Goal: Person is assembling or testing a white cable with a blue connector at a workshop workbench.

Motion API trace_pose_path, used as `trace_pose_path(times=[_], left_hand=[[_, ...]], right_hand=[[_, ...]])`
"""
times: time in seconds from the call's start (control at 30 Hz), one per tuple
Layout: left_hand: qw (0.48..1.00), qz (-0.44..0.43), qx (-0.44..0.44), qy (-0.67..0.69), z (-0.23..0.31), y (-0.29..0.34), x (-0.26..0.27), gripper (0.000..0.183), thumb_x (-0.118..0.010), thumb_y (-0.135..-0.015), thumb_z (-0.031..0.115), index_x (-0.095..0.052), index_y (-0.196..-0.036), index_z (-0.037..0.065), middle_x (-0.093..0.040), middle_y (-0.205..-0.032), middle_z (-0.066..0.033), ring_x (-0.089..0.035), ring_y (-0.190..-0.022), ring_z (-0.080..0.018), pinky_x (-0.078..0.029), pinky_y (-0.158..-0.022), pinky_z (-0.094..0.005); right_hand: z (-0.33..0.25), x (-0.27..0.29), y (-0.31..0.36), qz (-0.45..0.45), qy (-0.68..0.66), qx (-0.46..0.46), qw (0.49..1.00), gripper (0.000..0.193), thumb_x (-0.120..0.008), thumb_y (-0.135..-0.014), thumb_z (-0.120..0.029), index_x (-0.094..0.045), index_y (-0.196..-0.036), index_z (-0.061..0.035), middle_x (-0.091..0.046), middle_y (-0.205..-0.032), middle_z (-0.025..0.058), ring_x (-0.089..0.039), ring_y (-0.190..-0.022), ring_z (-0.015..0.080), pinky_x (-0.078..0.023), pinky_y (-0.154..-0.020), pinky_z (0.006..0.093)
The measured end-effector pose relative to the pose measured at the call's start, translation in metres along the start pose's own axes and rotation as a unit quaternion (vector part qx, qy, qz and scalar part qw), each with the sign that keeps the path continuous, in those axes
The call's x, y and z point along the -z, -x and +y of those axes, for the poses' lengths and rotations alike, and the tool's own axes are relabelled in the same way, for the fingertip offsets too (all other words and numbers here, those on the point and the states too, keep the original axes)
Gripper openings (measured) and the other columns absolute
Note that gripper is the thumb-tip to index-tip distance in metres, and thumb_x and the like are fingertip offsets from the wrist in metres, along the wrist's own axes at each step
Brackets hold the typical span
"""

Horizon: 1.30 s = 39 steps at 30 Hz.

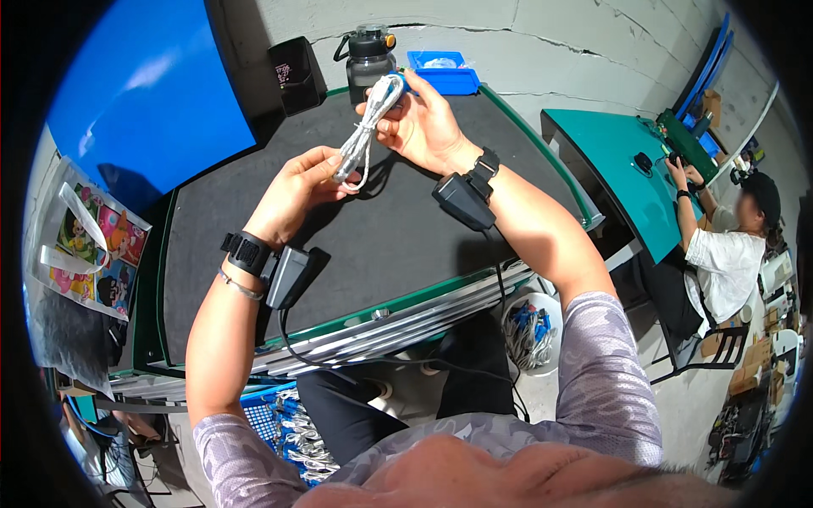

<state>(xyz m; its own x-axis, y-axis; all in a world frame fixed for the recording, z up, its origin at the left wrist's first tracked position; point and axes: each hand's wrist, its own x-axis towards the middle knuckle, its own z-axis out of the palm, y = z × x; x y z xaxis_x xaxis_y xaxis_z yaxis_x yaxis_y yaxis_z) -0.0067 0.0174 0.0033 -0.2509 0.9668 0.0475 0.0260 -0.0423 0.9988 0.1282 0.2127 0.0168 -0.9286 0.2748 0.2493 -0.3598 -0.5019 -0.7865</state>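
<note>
A bundled light-grey cable (361, 135), tied round its middle, is held up at a slant above the dark mat of the workbench (254, 199). My left hand (306, 182) pinches its lower looped end between thumb and fingers. At the upper end, my right hand (423, 127) has its fingers closed round the cable, beside a blue connector (398, 78). The palm of the right hand is turned partly upward. Some of the left fingers are hidden behind the bundle. Each wrist wears a black strap with a dark box on it.
Along the bench's back edge stand a black bin (296, 76), a dark bottle (369, 57) and a blue tray (444, 74). Below the bench, a white bucket (555, 326) and a blue basket (258, 413) hold more cables. A co-worker (737, 237) sits at a green table (593, 161) to the right.
</note>
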Motion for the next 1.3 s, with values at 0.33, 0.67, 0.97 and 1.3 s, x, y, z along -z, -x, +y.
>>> trace_pose_path(times=[0.33,0.67,0.97,1.3], left_hand=[[0.998,0.004,0.046,0.045,0.010,0.004,-0.013,0.041,-0.049,-0.100,0.040,-0.058,-0.121,0.006,-0.066,-0.102,-0.0051,-0.064,-0.095,-0.0161,-0.048,-0.090,-0.0320],[0.999,0.003,-0.009,-0.054,0.004,0.003,-0.011,0.054,-0.044,-0.100,0.051,-0.059,-0.122,0.004,-0.067,-0.109,-0.0079,-0.063,-0.103,-0.0155,-0.046,-0.093,-0.0321],[0.999,-0.017,-0.031,-0.019,0.003,0.002,-0.006,0.056,-0.039,-0.102,0.049,-0.063,-0.113,0.000,-0.070,-0.103,-0.0159,-0.066,-0.094,-0.0213,-0.048,-0.095,-0.0354],[1.000,0.017,0.004,-0.002,0.005,0.003,-0.008,0.055,-0.042,-0.101,0.050,-0.061,-0.118,0.002,-0.069,-0.104,-0.0123,-0.066,-0.093,-0.0186,-0.047,-0.092,-0.0321]], right_hand=[[0.005,0.003,0.001,-0.006,0.046,0.043,0.998,0.027,-0.061,-0.096,-0.025,-0.060,-0.116,-0.0070,-0.065,-0.107,0.0068,-0.057,-0.074,0.0039,-0.051,-0.071,0.0213],[0.007,0.003,0.001,0.020,0.065,0.026,0.997,0.032,-0.062,-0.096,-0.029,-0.061,-0.112,-0.0010,-0.060,-0.090,-0.0013,-0.052,-0.069,0.0030,-0.049,-0.066,0.0197],[0.011,0.001,0.002,0.006,0.074,0.020,0.997,0.032,-0.060,-0.097,-0.031,-0.062,-0.111,-0.0025,-0.060,-0.090,-0.0021,-0.052,-0.070,0.0031,-0.048,-0.068,0.0212],[0.008,-0.002,0.003,0.035,0.096,0.023,0.995,0.031,-0.064,-0.095,-0.025,-0.062,-0.114,-0.0009,-0.065,-0.104,0.0064,-0.057,-0.074,0.0045,-0.050,-0.070,0.0196]])
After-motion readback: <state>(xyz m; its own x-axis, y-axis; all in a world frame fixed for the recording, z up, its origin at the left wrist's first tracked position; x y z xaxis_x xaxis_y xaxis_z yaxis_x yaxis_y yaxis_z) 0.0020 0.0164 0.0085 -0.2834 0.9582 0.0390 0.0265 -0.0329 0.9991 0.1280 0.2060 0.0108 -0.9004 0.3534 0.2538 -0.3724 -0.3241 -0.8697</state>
